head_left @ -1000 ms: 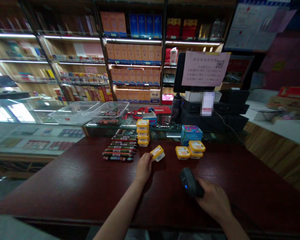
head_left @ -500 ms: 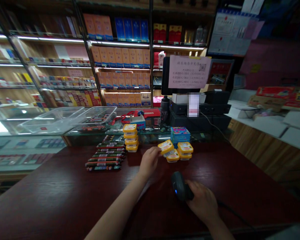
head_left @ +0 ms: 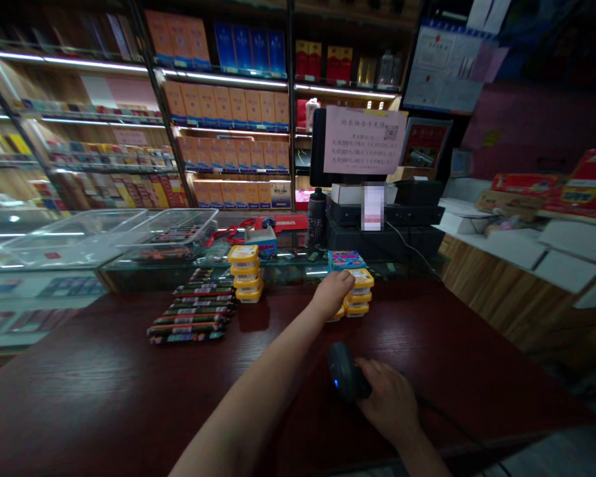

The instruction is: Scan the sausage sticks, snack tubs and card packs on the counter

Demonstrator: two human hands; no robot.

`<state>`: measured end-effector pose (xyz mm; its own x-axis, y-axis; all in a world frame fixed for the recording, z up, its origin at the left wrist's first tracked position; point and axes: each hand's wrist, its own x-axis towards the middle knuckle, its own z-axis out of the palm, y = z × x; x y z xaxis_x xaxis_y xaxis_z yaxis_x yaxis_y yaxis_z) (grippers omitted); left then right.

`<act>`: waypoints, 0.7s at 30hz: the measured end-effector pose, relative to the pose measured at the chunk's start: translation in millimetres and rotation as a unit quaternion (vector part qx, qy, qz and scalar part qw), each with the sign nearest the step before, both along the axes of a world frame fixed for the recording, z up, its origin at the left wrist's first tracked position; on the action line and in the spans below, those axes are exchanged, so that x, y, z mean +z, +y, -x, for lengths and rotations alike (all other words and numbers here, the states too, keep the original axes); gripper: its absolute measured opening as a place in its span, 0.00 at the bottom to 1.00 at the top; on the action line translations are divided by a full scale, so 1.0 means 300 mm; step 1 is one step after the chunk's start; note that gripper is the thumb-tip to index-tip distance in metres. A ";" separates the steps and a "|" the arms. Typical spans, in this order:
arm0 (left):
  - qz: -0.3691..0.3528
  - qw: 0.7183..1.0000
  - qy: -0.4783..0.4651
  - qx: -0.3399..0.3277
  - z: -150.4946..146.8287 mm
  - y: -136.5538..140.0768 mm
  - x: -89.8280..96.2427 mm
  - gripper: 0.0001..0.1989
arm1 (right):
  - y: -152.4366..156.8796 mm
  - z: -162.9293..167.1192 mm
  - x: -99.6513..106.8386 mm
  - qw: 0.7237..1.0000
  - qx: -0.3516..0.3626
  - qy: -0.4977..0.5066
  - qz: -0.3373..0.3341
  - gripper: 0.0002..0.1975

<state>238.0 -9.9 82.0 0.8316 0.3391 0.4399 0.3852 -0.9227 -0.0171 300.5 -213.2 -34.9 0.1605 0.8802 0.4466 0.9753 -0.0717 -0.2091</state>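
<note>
My left hand point(head_left: 334, 295) reaches forward with its fingers closed on the edge of a small yellow-lidded plastic tub point(head_left: 362, 278). This tub sits on top of two similar tubs point(head_left: 357, 309); another tub point(head_left: 336, 317) beside them is mostly hidden behind my hand. Closer to me, my right hand point(head_left: 388, 397) grips a black barcode scanner point(head_left: 346, 372) with a blue light and a cable trailing right. A stack of several yellow tubs point(head_left: 247, 289) stands to the left. Next to it lies a row of dark, slim wrapped packs point(head_left: 193, 315).
Behind the tubs is a blue patterned box point(head_left: 346, 260). A black bottle point(head_left: 316, 215) stands by a monitor bearing a pink sign point(head_left: 362, 140). Clear plastic trays point(head_left: 179, 232) rest on the glass counter, at the back edge of the dark wooden table point(head_left: 129, 391).
My left hand has moved right with the tub, from above the single tub onto the right-hand stack. My right hand still holds the scanner. The view has shifted slightly right.
</note>
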 end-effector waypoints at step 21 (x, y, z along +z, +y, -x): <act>-0.035 0.998 -0.035 0.045 0.299 -0.001 -0.028 0.14 | -0.005 -0.009 -0.023 0.999 0.024 0.020 0.009 0.18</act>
